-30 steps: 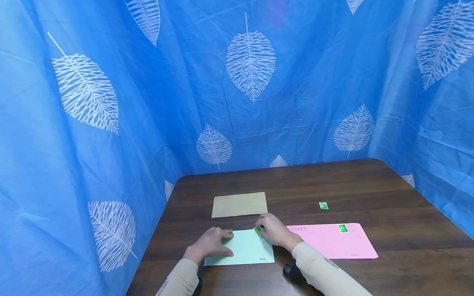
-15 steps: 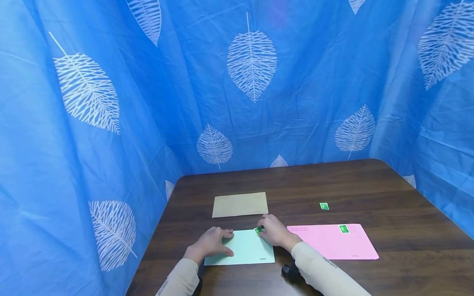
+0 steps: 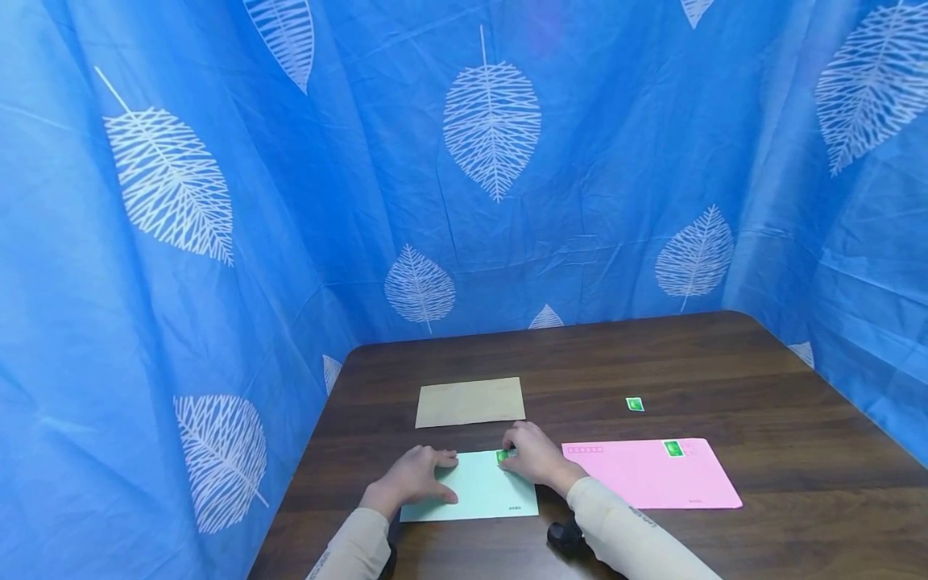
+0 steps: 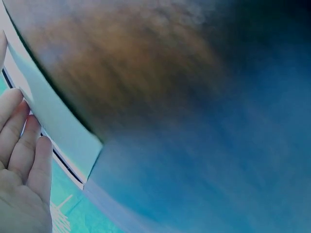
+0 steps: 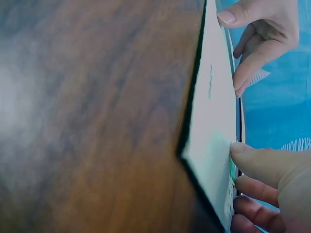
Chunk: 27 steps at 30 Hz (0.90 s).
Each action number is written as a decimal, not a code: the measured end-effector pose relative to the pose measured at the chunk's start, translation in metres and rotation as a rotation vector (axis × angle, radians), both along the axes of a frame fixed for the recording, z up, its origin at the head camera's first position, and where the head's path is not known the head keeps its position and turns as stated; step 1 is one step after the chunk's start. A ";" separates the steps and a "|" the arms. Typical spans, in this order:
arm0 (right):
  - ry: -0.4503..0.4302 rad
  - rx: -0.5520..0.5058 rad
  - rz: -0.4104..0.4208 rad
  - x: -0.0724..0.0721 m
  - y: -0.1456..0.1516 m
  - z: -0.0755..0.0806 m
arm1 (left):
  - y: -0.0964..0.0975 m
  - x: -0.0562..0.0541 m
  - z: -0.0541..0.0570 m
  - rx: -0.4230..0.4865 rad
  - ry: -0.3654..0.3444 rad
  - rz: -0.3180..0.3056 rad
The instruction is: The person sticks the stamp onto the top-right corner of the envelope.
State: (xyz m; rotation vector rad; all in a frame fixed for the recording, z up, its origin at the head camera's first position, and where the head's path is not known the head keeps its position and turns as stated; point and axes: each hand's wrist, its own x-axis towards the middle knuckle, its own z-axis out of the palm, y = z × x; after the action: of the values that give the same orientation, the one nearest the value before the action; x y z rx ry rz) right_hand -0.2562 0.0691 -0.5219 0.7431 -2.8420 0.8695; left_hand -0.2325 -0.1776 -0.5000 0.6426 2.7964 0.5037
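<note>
A mint-green envelope [image 3: 478,493] lies flat near the front of the table. My left hand [image 3: 413,475] rests on its left part with fingers extended and thumb spread; in the left wrist view the left hand [image 4: 22,155] lies along the envelope [image 4: 58,116]. At the upper right corner of the envelope is a green postage stamp [image 3: 502,457], partly covered by my right hand [image 3: 536,457]. That hand pinches the stamp's right side between thumb and index finger. The right wrist view shows the right thumb [image 5: 262,162] beside a sliver of the green stamp [image 5: 233,171].
A pink envelope [image 3: 638,479] bearing a stamp [image 3: 673,448] lies to the right. Behind the mint one is a tan envelope [image 3: 470,402]. One loose stamp [image 3: 634,404] lies at the back right on the wooden table [image 3: 580,362]. Blue leaf-patterned curtains [image 3: 580,161] surround the table.
The right fingers have shifted slightly, and the stamp, which was tilted in them, now lies flatter at the mint envelope's corner. The left hand stays in place.
</note>
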 end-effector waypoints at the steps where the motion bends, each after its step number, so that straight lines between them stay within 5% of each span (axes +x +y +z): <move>1: -0.002 0.000 -0.003 0.000 0.000 0.000 | 0.000 0.000 0.000 0.000 -0.004 0.005; 17: 0.001 -0.007 0.008 0.006 0.005 0.004 | -0.001 0.000 -0.002 0.006 0.010 -0.013; 22: 0.065 0.086 0.082 0.018 0.011 0.010 | 0.001 0.000 0.000 -0.006 0.007 -0.009; 27: 0.039 0.214 0.194 0.028 0.017 0.018 | 0.002 0.000 0.002 -0.009 -0.001 0.000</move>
State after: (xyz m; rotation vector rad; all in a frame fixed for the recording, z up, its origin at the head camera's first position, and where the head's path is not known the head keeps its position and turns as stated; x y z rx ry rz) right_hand -0.2287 0.0858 -0.5043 1.0637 -2.8946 0.5665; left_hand -0.2329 -0.1759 -0.4983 0.6405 2.7964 0.4916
